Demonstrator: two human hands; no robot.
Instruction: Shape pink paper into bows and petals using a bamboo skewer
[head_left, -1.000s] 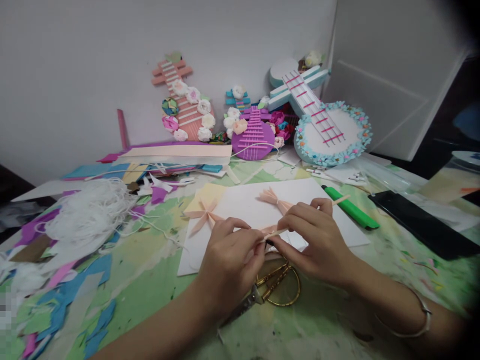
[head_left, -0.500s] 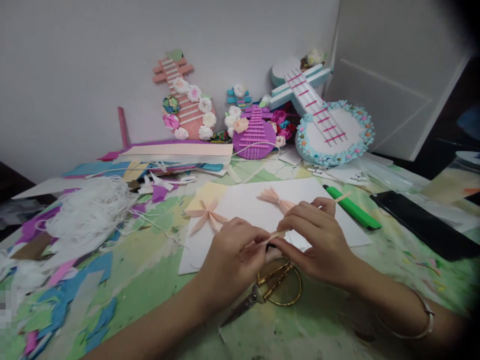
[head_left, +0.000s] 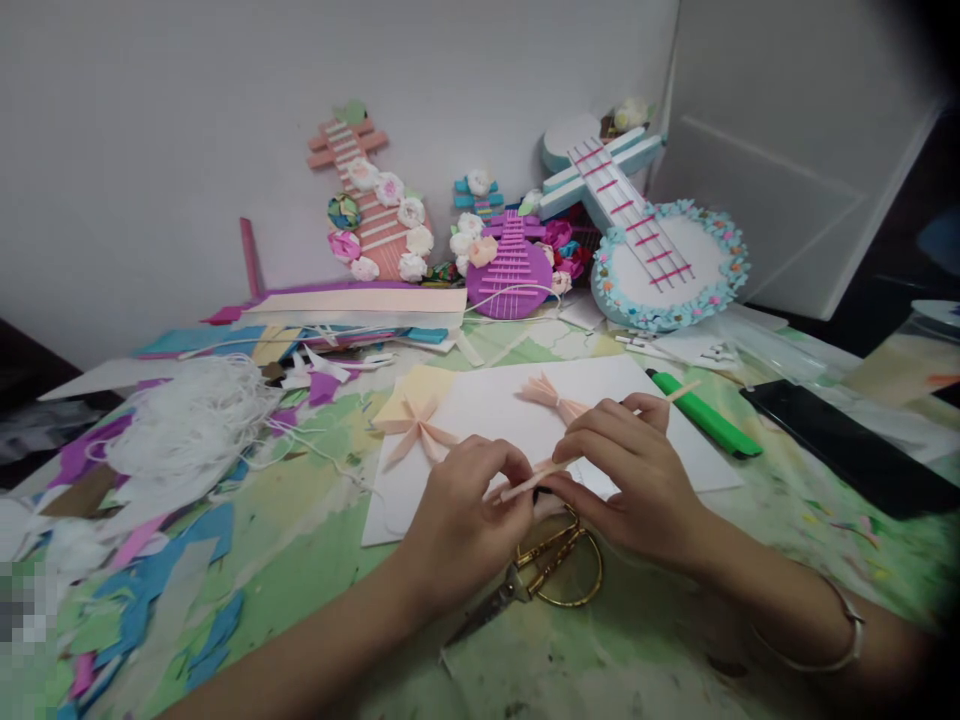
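A narrow folded strip of peach paper runs between my two hands above a white sheet. My left hand has its fingers closed near the strip's left end, the thumb and forefinger pinching it. My right hand is closed around the strip further along, and its thin far end shows past the knuckles. Gold-handled scissors lie below my hands, blades toward the lower left. On the white sheet rests a tied peach paper bundle, partly behind my right hand. A star-shaped peach paper piece lies left of it.
Behind stand a pink model lute, a purple one and a large pale blue one. White string is piled at left with coloured paper scraps. At right lie a green cutter and a black phone-like slab.
My left fingers have shifted slightly along the strip, and more of its left end now shows between my hands. My right hand has barely moved.
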